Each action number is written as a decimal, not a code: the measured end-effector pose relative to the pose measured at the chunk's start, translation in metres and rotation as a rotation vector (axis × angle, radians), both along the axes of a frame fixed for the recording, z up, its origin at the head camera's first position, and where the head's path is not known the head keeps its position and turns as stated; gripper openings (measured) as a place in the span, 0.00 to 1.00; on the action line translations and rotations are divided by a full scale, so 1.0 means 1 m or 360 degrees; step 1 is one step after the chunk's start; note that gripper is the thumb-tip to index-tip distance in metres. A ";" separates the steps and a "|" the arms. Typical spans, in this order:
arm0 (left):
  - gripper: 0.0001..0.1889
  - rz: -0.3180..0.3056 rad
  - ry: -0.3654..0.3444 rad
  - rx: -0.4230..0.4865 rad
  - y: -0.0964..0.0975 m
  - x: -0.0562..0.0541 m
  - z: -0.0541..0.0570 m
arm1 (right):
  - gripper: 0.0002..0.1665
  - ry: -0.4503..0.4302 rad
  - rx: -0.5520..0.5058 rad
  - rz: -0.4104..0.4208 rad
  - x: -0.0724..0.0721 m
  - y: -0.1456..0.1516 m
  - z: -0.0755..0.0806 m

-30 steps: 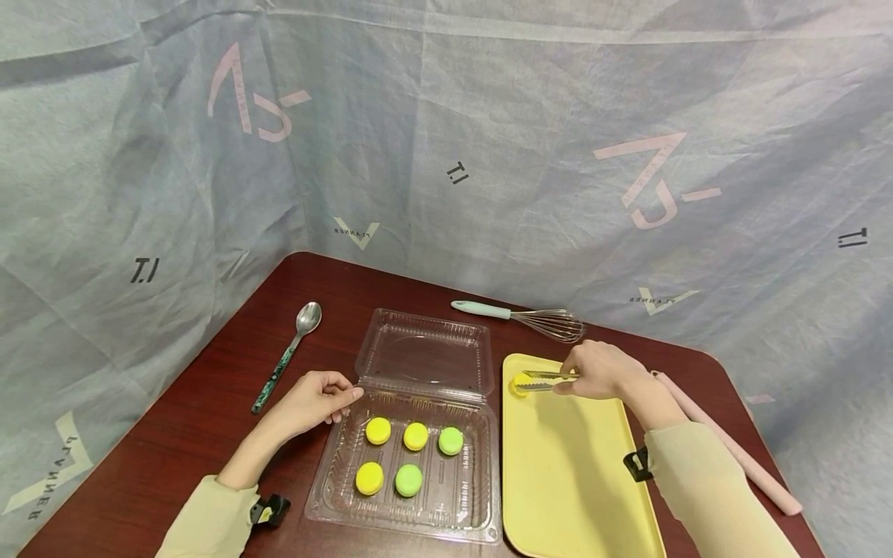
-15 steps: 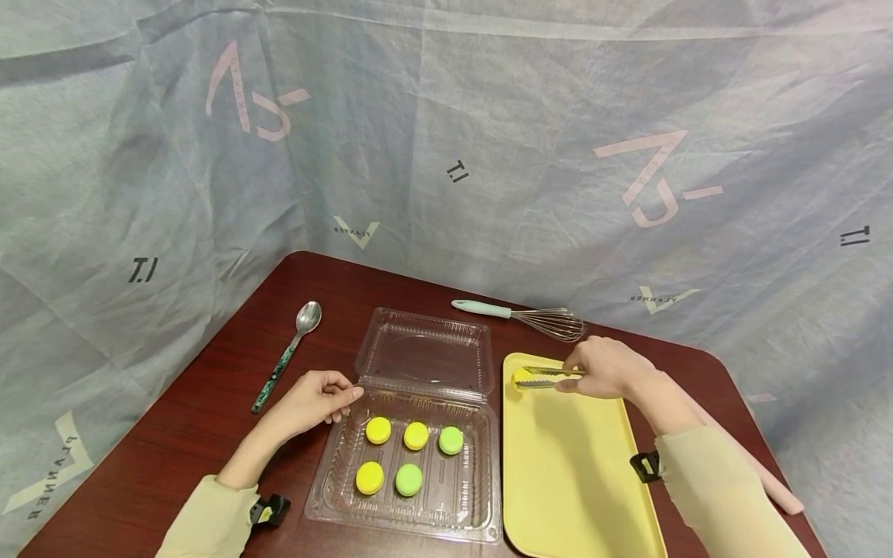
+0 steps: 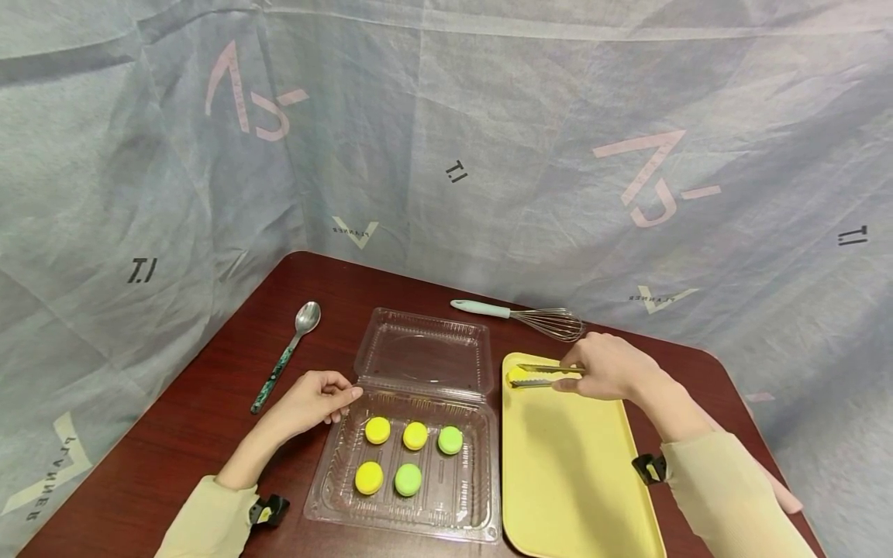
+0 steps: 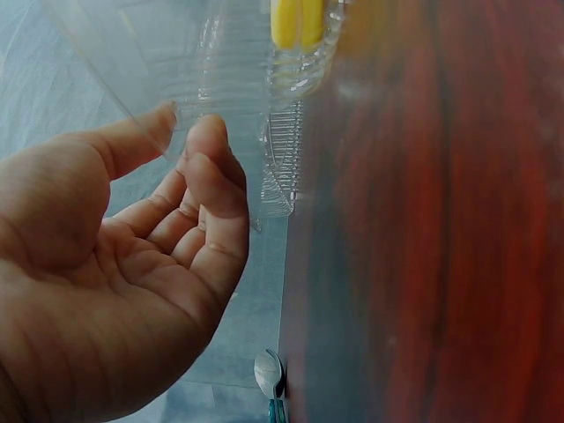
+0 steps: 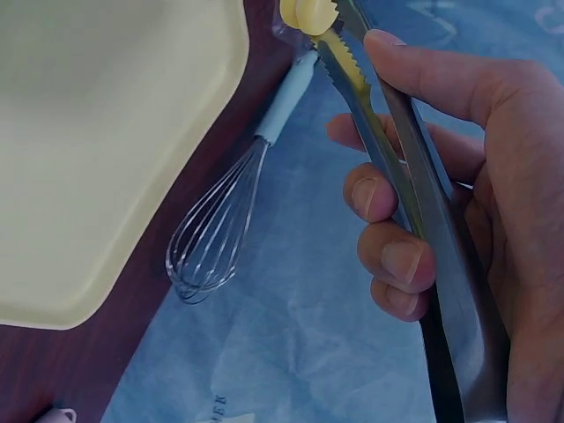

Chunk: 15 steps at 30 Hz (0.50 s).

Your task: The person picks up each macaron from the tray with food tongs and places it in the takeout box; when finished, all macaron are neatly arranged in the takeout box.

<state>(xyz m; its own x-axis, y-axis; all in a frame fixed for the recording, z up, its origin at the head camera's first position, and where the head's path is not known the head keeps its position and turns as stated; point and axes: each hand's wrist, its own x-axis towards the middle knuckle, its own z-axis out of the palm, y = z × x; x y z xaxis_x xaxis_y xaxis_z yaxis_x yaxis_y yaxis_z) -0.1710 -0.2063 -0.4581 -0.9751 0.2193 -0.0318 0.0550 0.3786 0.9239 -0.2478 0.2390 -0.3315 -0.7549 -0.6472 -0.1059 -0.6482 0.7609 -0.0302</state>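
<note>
In the head view my left hand [image 3: 314, 401] pinches the left rim of a clear plastic clamshell box [image 3: 405, 528], whose lid [image 3: 422, 353] is folded back. Thumb and forefinger meet at that rim in the left wrist view. Yellow macarons [image 3: 369, 478] and green macarons [image 3: 408, 480] lie in the box's base. My right hand [image 3: 617, 368] grips metal tongs [image 5: 410, 167] over the upper left corner of a yellow tray [image 3: 579, 480]. At the tongs' serrated tips is another yellow macaron [image 5: 308, 16]; whether they squeeze it firmly is hard to tell.
A whisk [image 3: 519, 318] lies behind the tray. To the left of the box rests a spoon [image 3: 286, 358] with a dark green handle. A pink rod [image 3: 784, 494] is partly hidden by the right arm. Grey cloth [image 3: 446, 139] hangs behind the table.
My right hand has shifted slightly up and to the right, while the tongs' tips reach a little farther over the yellow macaron. The left hand stays at the box rim.
</note>
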 end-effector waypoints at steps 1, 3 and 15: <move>0.14 0.0002 -0.0001 -0.0001 0.000 0.000 0.000 | 0.13 0.0007 0.0004 0.0007 0.001 -0.002 0.001; 0.14 0.0008 -0.0004 -0.0004 0.000 0.000 0.000 | 0.13 0.0015 0.0007 0.0020 0.004 -0.006 0.003; 0.14 0.0012 0.0000 0.0001 0.000 0.000 -0.001 | 0.12 0.0060 0.0016 0.0121 0.017 -0.024 0.011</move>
